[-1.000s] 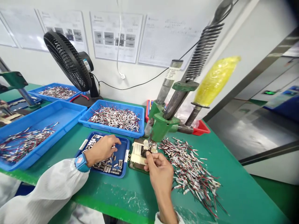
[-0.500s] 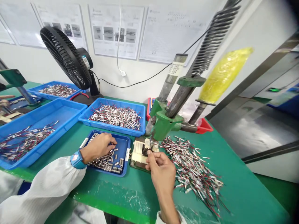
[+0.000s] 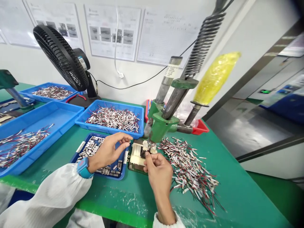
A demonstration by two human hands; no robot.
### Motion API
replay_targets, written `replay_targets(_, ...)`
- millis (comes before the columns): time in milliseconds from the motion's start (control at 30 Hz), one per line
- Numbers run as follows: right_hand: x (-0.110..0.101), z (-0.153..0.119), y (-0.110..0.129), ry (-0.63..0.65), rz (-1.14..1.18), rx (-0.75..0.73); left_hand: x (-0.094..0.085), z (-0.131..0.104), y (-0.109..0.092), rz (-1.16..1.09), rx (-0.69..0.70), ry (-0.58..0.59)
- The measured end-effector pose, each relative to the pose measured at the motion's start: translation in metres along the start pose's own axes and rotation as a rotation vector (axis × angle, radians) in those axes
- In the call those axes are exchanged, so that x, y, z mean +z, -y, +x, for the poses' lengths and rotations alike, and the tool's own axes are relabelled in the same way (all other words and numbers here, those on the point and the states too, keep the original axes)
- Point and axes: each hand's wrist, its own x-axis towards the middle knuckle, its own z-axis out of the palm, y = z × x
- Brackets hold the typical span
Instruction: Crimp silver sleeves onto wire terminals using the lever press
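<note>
My left hand [image 3: 110, 151], with a blue watch at the wrist, hovers over the right part of a small blue tray [image 3: 123, 172] of short metal cylinders. Its thumb and forefinger nearly meet around something too small to name. Fingers of my right hand [image 3: 158, 167] are pinched at the cream-coloured fixture [image 3: 136, 154] under the green press [image 3: 161, 128]; what they hold is hidden. To the right of that hand lies a loose pile of small metal parts with red and black wires [image 3: 190, 167].
Behind the small tray is a blue bin [image 3: 106, 129] of wired parts, with a larger blue bin [image 3: 64, 117] at the left. A black fan [image 3: 60, 58] stands behind them. The press's yellow-wrapped handle [image 3: 216, 79] rises at the right, before a red bin [image 3: 201, 127].
My left hand has lifted from among the metal cylinders and moved right, towards the fixture. My right hand stays at the fixture. The whole view has shifted slightly.
</note>
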Motion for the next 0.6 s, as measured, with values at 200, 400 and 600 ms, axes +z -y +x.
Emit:
replay_targets(200, 0.000, 0.000, 0.006, 0.016, 0.010, -0.027, 0.034, 0.018, -0.019, -0.463, -0.161, -0.051)
replay_targets(400, -0.001, -0.001, 0.006, 0.023, 0.032, -0.025, 0.054, 0.027, -0.024, -0.488, -0.190, -0.114)
replay_targets(600, 0.000, -0.001, 0.003, 0.026, 0.042, -0.028, 0.061, 0.033, -0.022, -0.646, -0.264, 0.030)
